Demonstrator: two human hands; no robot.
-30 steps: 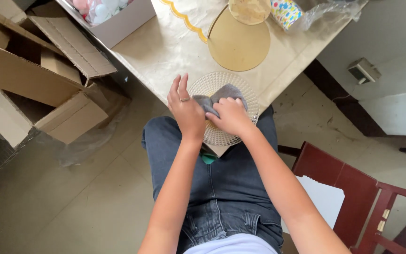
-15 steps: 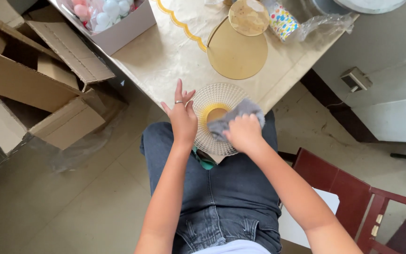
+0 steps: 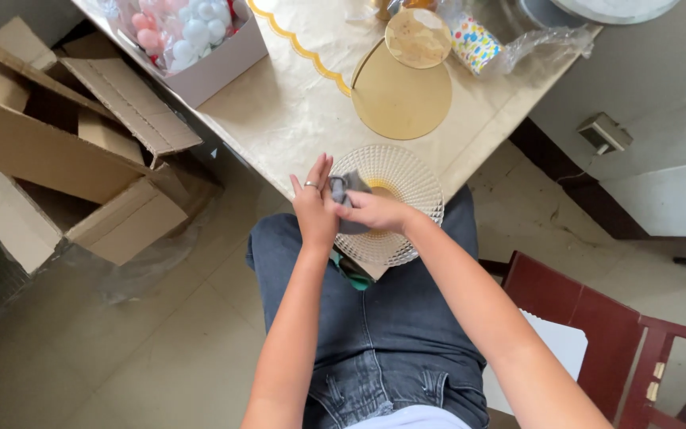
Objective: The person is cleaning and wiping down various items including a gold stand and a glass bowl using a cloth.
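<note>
The right hand (image 3: 375, 210) fingers pinch a grey cloth (image 3: 348, 191) on the clear plate (image 3: 402, 183) at the surface (image 3: 279, 111) edge. The left hand (image 3: 315, 210), fingers straight together, touches the plate's left rim.

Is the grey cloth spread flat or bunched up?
Bunched up. The grey cloth is gathered in the right hand, pressed on the clear ribbed plate; the left hand steadies the plate's edge.

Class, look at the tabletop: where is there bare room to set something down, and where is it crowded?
Bare marble lies between the white box of balls, the gold disc and the ribbed plate. The far edge is crowded: small round board, dotted cup, crumpled plastic.
</note>
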